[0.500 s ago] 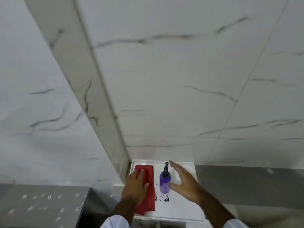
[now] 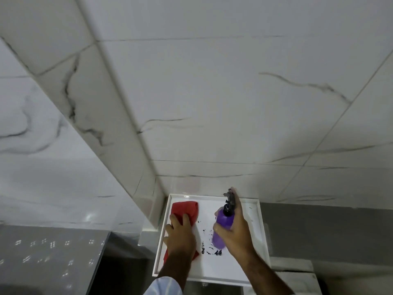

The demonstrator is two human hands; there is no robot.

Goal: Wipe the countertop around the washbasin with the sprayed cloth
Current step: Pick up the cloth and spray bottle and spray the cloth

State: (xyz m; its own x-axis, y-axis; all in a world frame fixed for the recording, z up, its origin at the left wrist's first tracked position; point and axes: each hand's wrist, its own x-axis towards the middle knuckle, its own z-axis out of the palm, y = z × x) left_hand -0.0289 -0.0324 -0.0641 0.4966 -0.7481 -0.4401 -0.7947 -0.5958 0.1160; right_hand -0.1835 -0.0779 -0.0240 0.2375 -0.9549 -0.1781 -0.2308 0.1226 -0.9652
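A red cloth [image 2: 185, 209] lies on the left part of a white tray [image 2: 255, 211] at the bottom of the head view. My left hand [image 2: 180, 234] rests flat on the cloth with its fingers spread over it. A purple spray bottle [image 2: 223, 228] with a black nozzle is tilted, and my right hand [image 2: 236, 229] is wrapped around it, one finger up on the nozzle. Black marks stain the tray floor under the bottle. No washbasin or countertop shows in this view.
White marble-look wall tiles [image 2: 212, 92] fill most of the view, with a boxed corner column [image 2: 119, 135] at the left. A grey band [image 2: 329, 226] runs right of the tray. A dark glossy surface [image 2: 46, 256] with light reflections lies at the lower left.
My right hand has closed around the purple spray bottle, which was standing free beside the open hand, and tilted it. My left hand stays on the red cloth. The view has come closer.
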